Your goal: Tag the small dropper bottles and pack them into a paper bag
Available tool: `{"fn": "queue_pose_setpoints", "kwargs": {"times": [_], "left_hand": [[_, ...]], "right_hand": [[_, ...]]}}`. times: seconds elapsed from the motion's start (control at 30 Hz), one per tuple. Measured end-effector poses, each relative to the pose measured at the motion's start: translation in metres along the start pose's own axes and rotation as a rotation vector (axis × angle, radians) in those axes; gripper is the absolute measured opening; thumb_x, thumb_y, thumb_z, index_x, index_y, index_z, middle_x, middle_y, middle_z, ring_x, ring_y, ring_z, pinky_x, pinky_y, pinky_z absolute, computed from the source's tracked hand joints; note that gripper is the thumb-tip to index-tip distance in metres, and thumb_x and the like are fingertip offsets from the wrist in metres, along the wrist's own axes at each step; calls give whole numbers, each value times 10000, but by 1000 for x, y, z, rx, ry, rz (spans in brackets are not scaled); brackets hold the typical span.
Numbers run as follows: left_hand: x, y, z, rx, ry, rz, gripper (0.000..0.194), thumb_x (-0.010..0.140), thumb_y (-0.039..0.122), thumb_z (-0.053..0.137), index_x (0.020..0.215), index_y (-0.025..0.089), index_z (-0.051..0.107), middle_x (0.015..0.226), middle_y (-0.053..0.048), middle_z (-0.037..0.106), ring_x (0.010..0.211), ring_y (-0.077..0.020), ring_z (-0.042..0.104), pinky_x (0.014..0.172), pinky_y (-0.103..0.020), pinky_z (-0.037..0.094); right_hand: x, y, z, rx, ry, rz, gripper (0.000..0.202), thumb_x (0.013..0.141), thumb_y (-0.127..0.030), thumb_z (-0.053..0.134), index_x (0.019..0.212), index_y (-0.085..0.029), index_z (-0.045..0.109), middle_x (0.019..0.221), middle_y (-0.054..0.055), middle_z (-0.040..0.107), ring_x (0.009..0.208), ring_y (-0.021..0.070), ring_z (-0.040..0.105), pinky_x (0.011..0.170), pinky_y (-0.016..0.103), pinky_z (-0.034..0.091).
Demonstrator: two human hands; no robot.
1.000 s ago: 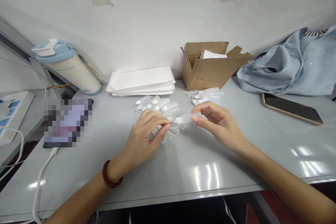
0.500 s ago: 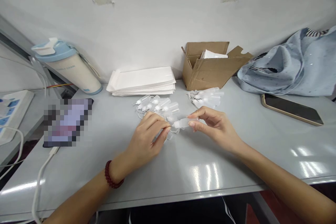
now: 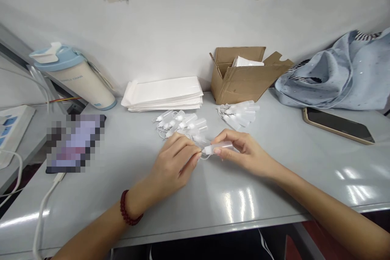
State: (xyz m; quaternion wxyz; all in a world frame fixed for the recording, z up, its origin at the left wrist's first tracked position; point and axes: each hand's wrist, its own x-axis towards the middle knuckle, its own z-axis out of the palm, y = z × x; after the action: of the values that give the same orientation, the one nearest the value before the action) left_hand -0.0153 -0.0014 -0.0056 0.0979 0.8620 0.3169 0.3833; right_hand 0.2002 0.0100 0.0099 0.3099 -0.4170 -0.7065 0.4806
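Note:
Between my hands lies a small translucent bottle (image 3: 222,147) with a white pointed tip facing left. My right hand (image 3: 246,152) has its thumb and fingers closed around the bottle's body. At the tip, my left hand (image 3: 176,160) is pinched; what its fingertips hold is too small to make out. A thin white loop hangs under the tip. Just behind my left hand lies a group of similar bottles (image 3: 187,121) with thin loops. A second group of bottles (image 3: 242,111) sits behind my right hand, by the cardboard box.
White envelopes (image 3: 164,93) are stacked by the wall, beside an open cardboard box (image 3: 243,85). A tumbler (image 3: 82,81) and a blurred phone (image 3: 76,142) with a cable stand left. At right are a blue bag (image 3: 335,73) and another phone (image 3: 339,125).
The held bottle has come slightly nearer and more level, its body now showing more. My left fingertips have shifted slightly right and down with the tip. The view has moved slightly.

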Motion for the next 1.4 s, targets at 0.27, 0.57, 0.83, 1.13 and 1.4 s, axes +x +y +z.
{"fn": "queue_pose_setpoints", "kwargs": {"times": [0.27,0.57,0.83,1.13,1.4], "left_hand": [[2,-3,-4,19,-10,17,117,834,71,586,897,169,599,792,-32,600,779,-158,493,716,-320,442],[-3,-3,2,-12,-81,13,118,857,60,526,865,163,582,768,-44,583,775,-172,481,713,-334,446],[-5,-2,4,-17,-97,41,123,863,63,507,861,167,573,760,-40,594,770,-174,488,714,-341,444],[-3,-1,3,23,-114,48,127,875,77,487,848,166,574,757,-44,602,767,-172,493,716,-338,445],[6,-14,-9,221,191,-41,87,840,98,566,809,178,582,741,-30,630,747,-176,533,734,-349,447]], "right_hand": [[-3,-5,-4,-125,-71,-56,201,842,-360,615,958,-201,655,895,12,685,828,156,621,705,262,468],[-2,-5,-3,-188,-128,-55,218,860,-366,585,945,-183,670,865,28,696,761,151,622,645,253,463],[-3,0,-1,-148,-171,-37,237,865,-378,575,939,-173,669,877,40,700,773,152,623,664,256,471],[-2,0,-2,-101,-179,-26,242,865,-389,568,930,-176,663,888,44,690,791,164,618,710,295,482],[3,2,-5,-216,75,-31,329,869,-393,548,1138,-204,527,915,42,649,801,168,588,641,281,457]]}}
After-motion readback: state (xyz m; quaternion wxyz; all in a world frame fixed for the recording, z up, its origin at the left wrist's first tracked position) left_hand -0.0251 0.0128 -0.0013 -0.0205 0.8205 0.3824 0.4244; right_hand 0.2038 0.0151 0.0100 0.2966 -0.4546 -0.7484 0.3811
